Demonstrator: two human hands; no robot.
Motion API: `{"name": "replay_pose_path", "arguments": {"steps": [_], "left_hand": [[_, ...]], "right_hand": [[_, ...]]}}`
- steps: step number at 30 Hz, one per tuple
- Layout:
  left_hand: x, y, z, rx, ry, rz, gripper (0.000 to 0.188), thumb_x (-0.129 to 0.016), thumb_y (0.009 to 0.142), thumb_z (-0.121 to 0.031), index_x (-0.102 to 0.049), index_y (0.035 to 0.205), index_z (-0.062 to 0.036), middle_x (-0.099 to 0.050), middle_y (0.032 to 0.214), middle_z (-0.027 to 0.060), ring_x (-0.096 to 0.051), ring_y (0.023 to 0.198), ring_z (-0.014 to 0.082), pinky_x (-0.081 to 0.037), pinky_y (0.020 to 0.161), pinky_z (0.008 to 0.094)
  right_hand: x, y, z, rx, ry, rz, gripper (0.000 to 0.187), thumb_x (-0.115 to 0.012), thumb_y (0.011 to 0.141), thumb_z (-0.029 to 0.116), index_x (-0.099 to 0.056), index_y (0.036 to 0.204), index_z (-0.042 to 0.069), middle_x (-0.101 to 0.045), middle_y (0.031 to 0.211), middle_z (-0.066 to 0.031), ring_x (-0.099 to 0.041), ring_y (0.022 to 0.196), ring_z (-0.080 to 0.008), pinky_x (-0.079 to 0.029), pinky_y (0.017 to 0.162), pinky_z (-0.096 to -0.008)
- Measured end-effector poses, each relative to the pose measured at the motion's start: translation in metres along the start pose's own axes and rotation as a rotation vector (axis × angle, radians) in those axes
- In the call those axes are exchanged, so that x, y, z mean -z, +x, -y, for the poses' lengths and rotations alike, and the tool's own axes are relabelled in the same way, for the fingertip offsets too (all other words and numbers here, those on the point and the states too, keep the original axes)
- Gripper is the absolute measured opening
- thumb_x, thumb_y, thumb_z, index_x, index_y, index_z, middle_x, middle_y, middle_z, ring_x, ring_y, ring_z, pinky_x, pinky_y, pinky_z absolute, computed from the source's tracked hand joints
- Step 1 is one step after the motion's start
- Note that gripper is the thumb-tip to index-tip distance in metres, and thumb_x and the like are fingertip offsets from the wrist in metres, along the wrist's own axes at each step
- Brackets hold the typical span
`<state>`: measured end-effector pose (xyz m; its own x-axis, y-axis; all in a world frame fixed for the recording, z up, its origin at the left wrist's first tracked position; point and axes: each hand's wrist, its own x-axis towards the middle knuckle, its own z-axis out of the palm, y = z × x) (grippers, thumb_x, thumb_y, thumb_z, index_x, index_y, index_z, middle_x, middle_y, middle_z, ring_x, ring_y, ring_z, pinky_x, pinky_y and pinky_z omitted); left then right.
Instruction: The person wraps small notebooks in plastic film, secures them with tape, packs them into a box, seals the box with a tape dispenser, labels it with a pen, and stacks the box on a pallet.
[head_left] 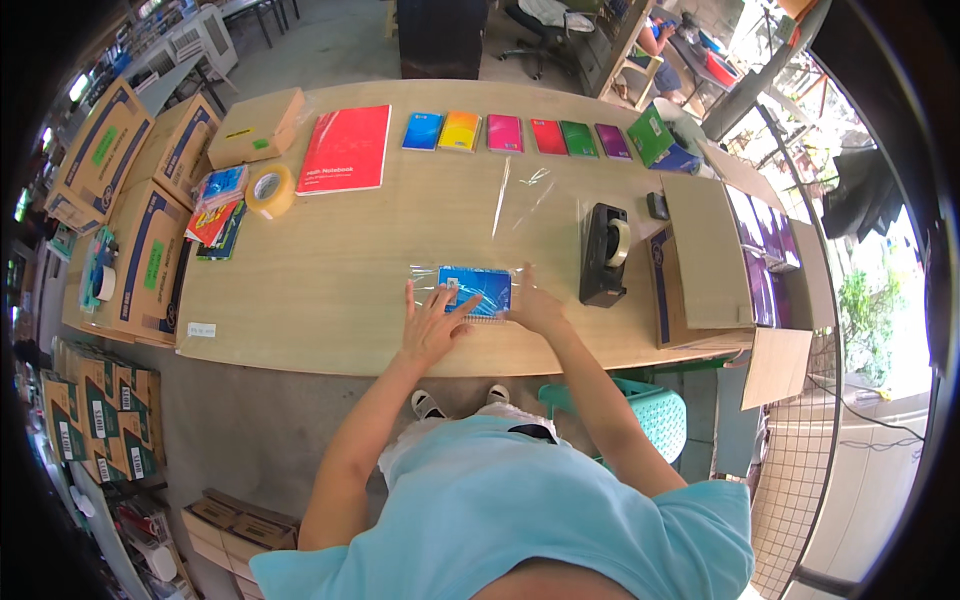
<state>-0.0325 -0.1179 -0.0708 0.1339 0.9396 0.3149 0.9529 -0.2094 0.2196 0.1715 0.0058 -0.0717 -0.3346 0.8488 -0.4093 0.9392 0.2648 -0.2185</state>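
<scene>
A small blue spiral notebook [478,291] lies near the front edge of the table, covered by clear plastic film [425,272] that sticks out past its left side. My left hand [432,325] is open, its spread fingers pressing on the film and the notebook's left part. At the right end my right hand [537,308] holds the film's edge, index finger pointing away from me and thumb by the notebook's corner; its fingertips are a little blurred. The notebook's spiral binding faces me.
A black tape dispenser [604,256] stands right of my hands. Small coloured notebooks [504,133] line the far side beside a large red notebook [345,148]. A tape roll [271,191] and cartons [150,260] sit left, an open carton [708,255] right. A green stool [650,420] stands below.
</scene>
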Motion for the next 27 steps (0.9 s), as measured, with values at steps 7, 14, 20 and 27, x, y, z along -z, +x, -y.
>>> {"name": "replay_pose_path", "arguments": {"steps": [7,14,20,27], "left_hand": [[-0.042,-0.094,0.012,0.866,-0.46,-0.332,0.054,-0.068,0.088,-0.029,-0.051,0.137,-0.0133,-0.045,0.134,0.0192,-0.049,0.118,0.0357,-0.036,0.103,0.0567],[-0.078,-0.004,-0.022,1.383,-2.157,-0.25,0.038,-0.071,0.082,-0.008,-0.048,0.112,-0.0068,-0.051,0.114,0.0079,-0.055,0.099,0.0217,-0.046,0.094,0.0329],[-0.02,0.013,-0.073,0.579,-1.268,-0.508,0.081,-0.073,0.074,0.001,-0.027,0.14,0.0015,-0.042,0.133,0.0169,-0.047,0.124,0.0261,-0.039,0.106,0.0401],[-0.041,0.002,-0.068,0.379,-0.932,-0.371,0.107,-0.08,0.07,-0.012,-0.011,0.151,0.0013,-0.036,0.143,0.0227,-0.041,0.131,0.0352,-0.03,0.112,0.0469]], "right_hand": [[0.081,-0.048,0.01,0.357,0.205,-0.146,0.092,-0.084,0.066,0.037,-0.043,0.141,0.003,-0.066,0.104,-0.0199,-0.065,0.097,-0.0347,-0.052,0.082,-0.0462],[0.027,0.081,0.065,0.626,-0.058,0.122,0.084,-0.084,0.068,0.037,-0.048,0.135,0.002,-0.056,0.123,-0.0212,-0.055,0.115,-0.0388,-0.048,0.094,-0.0454],[0.0,-0.014,0.015,0.677,1.198,-0.105,0.089,-0.089,0.057,0.006,-0.041,0.131,0.002,-0.055,0.121,-0.0146,-0.054,0.116,-0.0298,-0.047,0.098,-0.0398],[-0.035,-0.018,-0.006,0.593,1.02,-0.393,0.088,-0.088,0.059,0.003,-0.041,0.134,0.003,-0.054,0.125,-0.0149,-0.054,0.118,-0.0282,-0.046,0.099,-0.0379]]}}
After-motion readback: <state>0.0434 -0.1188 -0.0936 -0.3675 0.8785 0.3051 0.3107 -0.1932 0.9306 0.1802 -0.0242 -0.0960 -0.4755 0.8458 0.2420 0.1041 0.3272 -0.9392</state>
